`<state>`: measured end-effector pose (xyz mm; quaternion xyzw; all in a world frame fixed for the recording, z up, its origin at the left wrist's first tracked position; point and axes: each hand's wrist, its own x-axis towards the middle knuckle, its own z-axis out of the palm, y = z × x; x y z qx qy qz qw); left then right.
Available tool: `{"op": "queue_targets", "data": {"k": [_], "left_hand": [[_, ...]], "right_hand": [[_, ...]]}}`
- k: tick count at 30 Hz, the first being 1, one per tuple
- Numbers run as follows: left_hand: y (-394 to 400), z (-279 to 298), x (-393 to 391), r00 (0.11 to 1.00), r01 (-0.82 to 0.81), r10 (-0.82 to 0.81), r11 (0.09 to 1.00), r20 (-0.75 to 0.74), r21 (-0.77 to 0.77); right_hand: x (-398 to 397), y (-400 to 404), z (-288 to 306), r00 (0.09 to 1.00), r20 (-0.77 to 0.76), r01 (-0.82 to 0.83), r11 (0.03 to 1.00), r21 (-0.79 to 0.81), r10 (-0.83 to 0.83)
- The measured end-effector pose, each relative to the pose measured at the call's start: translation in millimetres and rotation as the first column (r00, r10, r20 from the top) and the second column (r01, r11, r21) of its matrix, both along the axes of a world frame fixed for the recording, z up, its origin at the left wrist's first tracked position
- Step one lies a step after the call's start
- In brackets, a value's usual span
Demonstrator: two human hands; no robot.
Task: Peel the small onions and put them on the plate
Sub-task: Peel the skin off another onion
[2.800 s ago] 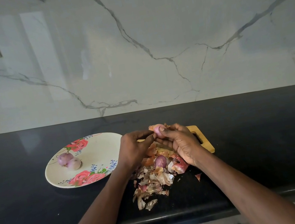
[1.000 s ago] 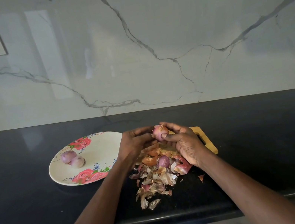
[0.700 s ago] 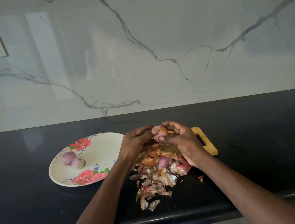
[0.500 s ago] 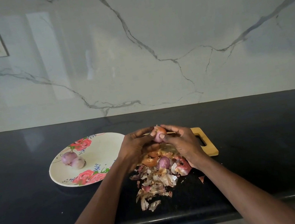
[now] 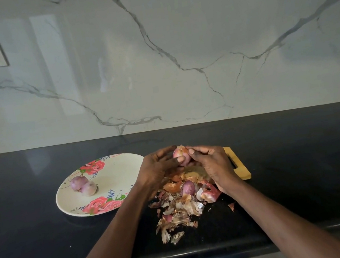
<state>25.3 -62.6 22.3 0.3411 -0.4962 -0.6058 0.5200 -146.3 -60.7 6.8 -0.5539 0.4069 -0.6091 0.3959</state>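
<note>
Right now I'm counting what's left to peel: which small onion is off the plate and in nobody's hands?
The purple small onion lying in the pile of dry peels; two sit on the floral plate, one is held.

Small onions and the flowered plate, as I see them

I see one pinkish onion [image 5: 180,155] raised above the peel heap, a dry tuft of skin at its top. Another purple onion [image 5: 187,187] lies among the peelings. Two pale peeled onions [image 5: 83,185] sit touching on the left part of the rose-patterned cream plate [image 5: 124,170], which lies flat.
</note>
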Motion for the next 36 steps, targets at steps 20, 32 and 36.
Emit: {"op": "queue_targets", "data": {"k": [20,32,36], "left_hand": [[-1.9,-0.9,1.8,0.999,0.03,-0.028,0.999,0.038,-0.044],[-3.1,-4.1,2.0,0.992,0.049,-0.042,0.997,0.117,-0.056],[-2.3,-2.9,1.1,0.997,0.049,-0.046,0.998,0.07,-0.04]], "right_hand": [[0.6,2.9,2.8,0.901,-0.359,0.137,0.944,-0.301,-0.245],[3.7,1.9,2.1,0.887,-0.385,0.171,0.957,-0.236,-0.254],[6.6,3.6,0.8,0.859,-0.433,0.177,0.952,-0.248,-0.273]]}}
